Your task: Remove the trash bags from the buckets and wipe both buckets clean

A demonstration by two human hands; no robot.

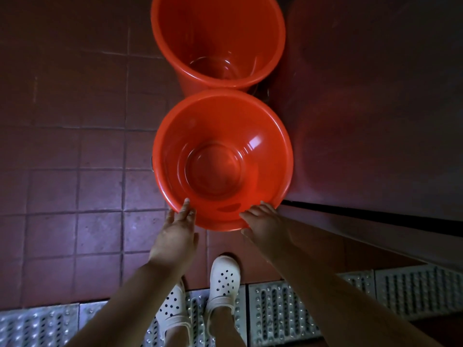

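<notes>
Two red plastic buckets stand on the dark red tiled floor, one behind the other, and no bag shows in either. The near bucket [223, 160] is bare inside and glossy. My left hand [178, 227] reaches its near rim from the left, fingers straight, fingertips touching the rim. At the near right of the same rim, my right hand [263, 222] rests its loosely spread fingers against the outer edge. The far bucket [218, 41] stands just behind, also bare inside, touching the near one.
A dark red wall or cabinet side [363, 108] runs along the right, close to both buckets. A metal drain grate [275, 306] crosses the floor at my feet, where my white perforated clogs [223, 281] stand. Tiled floor [75, 159] stretches to the left.
</notes>
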